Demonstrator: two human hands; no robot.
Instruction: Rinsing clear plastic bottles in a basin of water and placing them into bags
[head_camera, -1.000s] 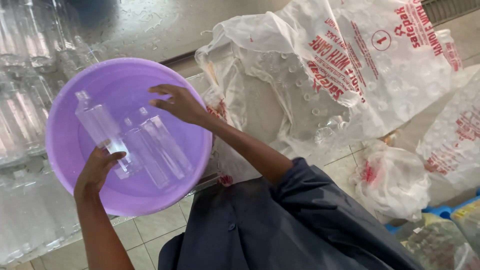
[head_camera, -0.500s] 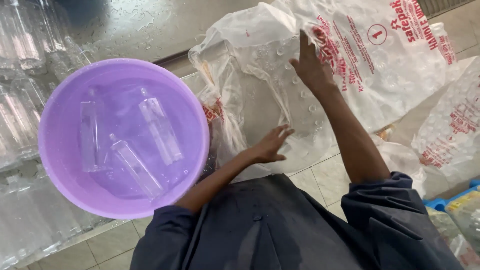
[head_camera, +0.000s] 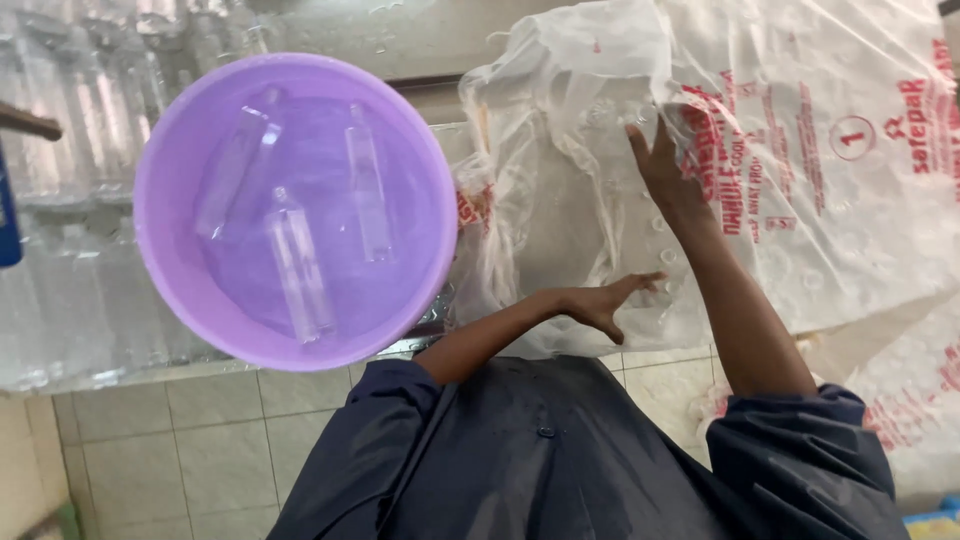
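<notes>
— Where are we keeping our hands at this moment?

— We are laying both on the big clear plastic bag (head_camera: 600, 200) with red print, which is lying on the bench (head_camera: 400, 40) just to the right of the purple basin (head_camera: 180, 300). Our right hand (head_camera: 665, 165) is reaching further up, with fingers spread and pressing flat on the plastic. Our left hand (head_camera: 605, 300) is resting lower, near the edge of the bag, with the fingers stretched out and the thumb apart.

— Are we gripping something?

— No, both hands are open and are only touching the film. We are not closing the fingers around anything.

— What is the bag holding?

— Through the film we are seeing many small round caps and clear shapes, probably bottles, but the plastic is hiding the details.

— And the basin?

— It is standing well apart from our hands, on the left. Three clear plastic bottles (head_camera: 365, 190) are lying inside it, all on their sides; it is looking as if water is in there, but we cannot tell for sure.

— What else are we seeing around?

— More clear bottles (head_camera: 80, 120) are standing in rows behind and left of the basin. Another printed bag (head_camera: 920, 400) is lying at the right edge. Our dark blue coat (head_camera: 540, 460) is filling the lower part, above the tiled floor (head_camera: 180, 450).
</notes>
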